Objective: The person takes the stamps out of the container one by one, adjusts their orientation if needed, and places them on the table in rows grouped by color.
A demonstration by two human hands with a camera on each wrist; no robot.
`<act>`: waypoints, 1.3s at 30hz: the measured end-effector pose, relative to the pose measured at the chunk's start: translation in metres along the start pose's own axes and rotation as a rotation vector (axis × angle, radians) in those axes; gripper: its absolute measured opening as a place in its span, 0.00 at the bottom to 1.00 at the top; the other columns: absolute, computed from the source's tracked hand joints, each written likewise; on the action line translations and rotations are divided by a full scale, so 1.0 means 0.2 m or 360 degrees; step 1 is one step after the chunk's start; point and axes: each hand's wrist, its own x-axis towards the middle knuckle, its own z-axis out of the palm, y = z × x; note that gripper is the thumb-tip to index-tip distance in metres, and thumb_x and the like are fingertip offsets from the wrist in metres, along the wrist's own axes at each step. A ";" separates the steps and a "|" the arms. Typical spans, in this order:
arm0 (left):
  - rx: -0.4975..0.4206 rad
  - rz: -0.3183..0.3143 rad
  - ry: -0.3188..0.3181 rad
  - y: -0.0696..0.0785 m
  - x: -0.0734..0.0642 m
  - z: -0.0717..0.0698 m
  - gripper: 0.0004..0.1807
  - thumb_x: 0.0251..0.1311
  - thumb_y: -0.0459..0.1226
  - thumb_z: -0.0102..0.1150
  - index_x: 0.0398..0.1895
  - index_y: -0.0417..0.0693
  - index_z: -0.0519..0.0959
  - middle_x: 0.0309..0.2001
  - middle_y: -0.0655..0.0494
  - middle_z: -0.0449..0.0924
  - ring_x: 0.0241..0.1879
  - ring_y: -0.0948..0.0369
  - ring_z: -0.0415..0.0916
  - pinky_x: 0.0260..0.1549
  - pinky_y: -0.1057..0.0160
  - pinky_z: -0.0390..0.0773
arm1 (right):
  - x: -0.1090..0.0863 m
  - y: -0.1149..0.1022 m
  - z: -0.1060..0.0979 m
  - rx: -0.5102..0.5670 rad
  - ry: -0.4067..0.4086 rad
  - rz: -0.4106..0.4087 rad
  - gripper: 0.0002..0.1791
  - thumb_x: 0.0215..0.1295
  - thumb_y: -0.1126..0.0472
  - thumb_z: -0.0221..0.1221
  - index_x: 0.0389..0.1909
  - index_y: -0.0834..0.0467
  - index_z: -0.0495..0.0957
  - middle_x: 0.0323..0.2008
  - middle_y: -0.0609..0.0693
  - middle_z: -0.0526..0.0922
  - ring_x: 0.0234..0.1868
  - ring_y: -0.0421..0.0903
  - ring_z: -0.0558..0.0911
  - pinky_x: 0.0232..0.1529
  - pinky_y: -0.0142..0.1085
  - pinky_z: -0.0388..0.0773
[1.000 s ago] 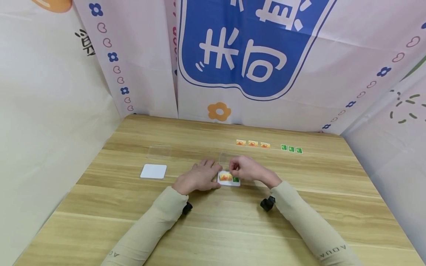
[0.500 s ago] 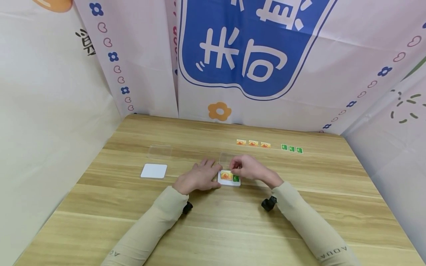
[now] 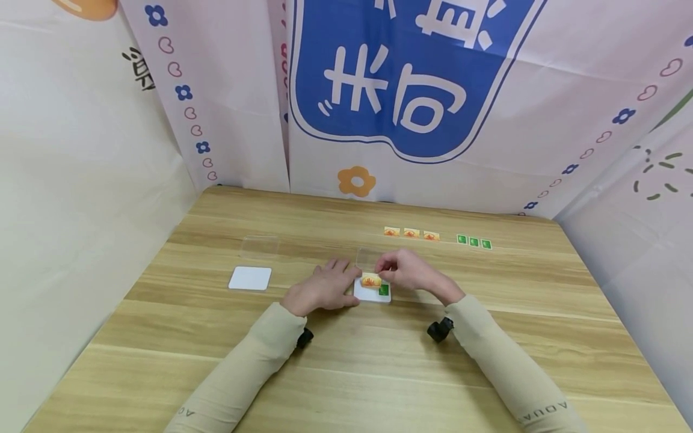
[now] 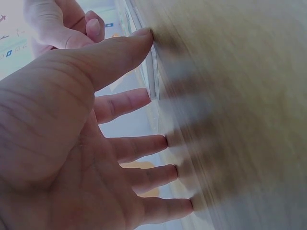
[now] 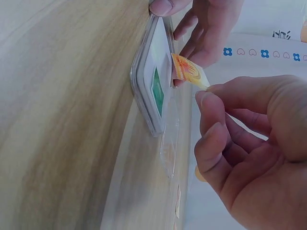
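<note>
My right hand (image 3: 408, 272) pinches one edge of a small orange-and-yellow sticker (image 5: 189, 71) between thumb and index finger. It is slightly bent and held tilted over a white rounded plate (image 3: 370, 296), which has a clear edge in the right wrist view. A green sticker (image 3: 384, 290) lies on that plate's right part. Palm down, my left hand (image 3: 327, 287) rests at the plate's left side with its fingers spread. The left thumb (image 4: 122, 50) and index finger (image 4: 124, 103) touch its edge, while the other fingertips touch the table.
Behind the plate lies a clear sheet (image 3: 367, 257). Another white plate (image 3: 249, 278) and clear sheet (image 3: 260, 246) lie to the left. Three orange stickers (image 3: 411, 233) and three green ones (image 3: 474, 242) form a row farther back. Printed curtains (image 3: 238, 90) surround the wooden table (image 3: 346, 373).
The orange sticker has shifted slightly away and to the right over the plate, in the right hand's pinch. More of the green sticker shows. The left hand has stayed still.
</note>
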 end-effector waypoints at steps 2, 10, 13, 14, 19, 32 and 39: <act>-0.0002 0.0000 -0.0003 0.00 0.00 0.00 0.33 0.65 0.52 0.59 0.70 0.54 0.65 0.75 0.42 0.55 0.75 0.39 0.48 0.66 0.31 0.56 | 0.00 0.00 0.00 0.0014 0.0000 0.0005 0.05 0.65 0.67 0.58 0.38 0.57 0.83 0.35 0.50 0.84 0.34 0.42 0.77 0.34 0.33 0.76; -0.0002 0.0013 0.0009 -0.01 0.00 0.00 0.33 0.64 0.52 0.60 0.70 0.54 0.65 0.74 0.42 0.56 0.74 0.39 0.49 0.65 0.31 0.57 | -0.01 0.02 -0.01 0.0028 0.0040 0.0025 0.06 0.65 0.66 0.58 0.39 0.58 0.82 0.32 0.50 0.81 0.32 0.42 0.75 0.32 0.32 0.73; 0.0007 0.0013 0.0004 -0.01 0.00 0.00 0.33 0.65 0.52 0.59 0.70 0.54 0.64 0.74 0.42 0.55 0.75 0.39 0.49 0.65 0.31 0.57 | 0.00 0.03 -0.01 0.0032 0.0062 0.0030 0.06 0.65 0.66 0.57 0.39 0.57 0.82 0.33 0.49 0.81 0.32 0.42 0.75 0.32 0.31 0.73; 0.0006 0.0011 0.0002 -0.01 0.00 0.00 0.33 0.65 0.52 0.59 0.70 0.54 0.64 0.75 0.42 0.55 0.75 0.39 0.48 0.66 0.31 0.57 | 0.00 0.03 -0.01 0.0037 0.0069 0.0027 0.06 0.65 0.66 0.57 0.39 0.57 0.82 0.33 0.49 0.81 0.32 0.42 0.75 0.32 0.32 0.73; 0.0004 0.0008 -0.0003 -0.01 0.00 0.01 0.33 0.65 0.52 0.59 0.71 0.55 0.64 0.75 0.42 0.54 0.75 0.39 0.48 0.66 0.31 0.56 | 0.00 0.03 -0.02 0.0050 0.0100 0.0012 0.06 0.65 0.66 0.57 0.38 0.57 0.82 0.33 0.51 0.81 0.32 0.43 0.75 0.32 0.32 0.73; -0.0011 -0.0011 -0.0006 0.00 0.00 0.00 0.34 0.64 0.52 0.60 0.71 0.55 0.64 0.75 0.42 0.54 0.75 0.40 0.47 0.66 0.32 0.56 | 0.04 0.04 -0.06 0.0041 0.0188 0.0015 0.06 0.66 0.66 0.56 0.39 0.59 0.82 0.33 0.52 0.82 0.31 0.43 0.75 0.31 0.32 0.74; -0.0027 0.0005 0.0008 0.00 -0.01 0.00 0.34 0.64 0.52 0.60 0.71 0.54 0.64 0.75 0.41 0.54 0.75 0.40 0.47 0.66 0.32 0.56 | 0.05 0.05 -0.07 0.0051 0.0214 -0.0017 0.06 0.66 0.67 0.57 0.38 0.59 0.82 0.32 0.54 0.82 0.29 0.43 0.76 0.29 0.32 0.75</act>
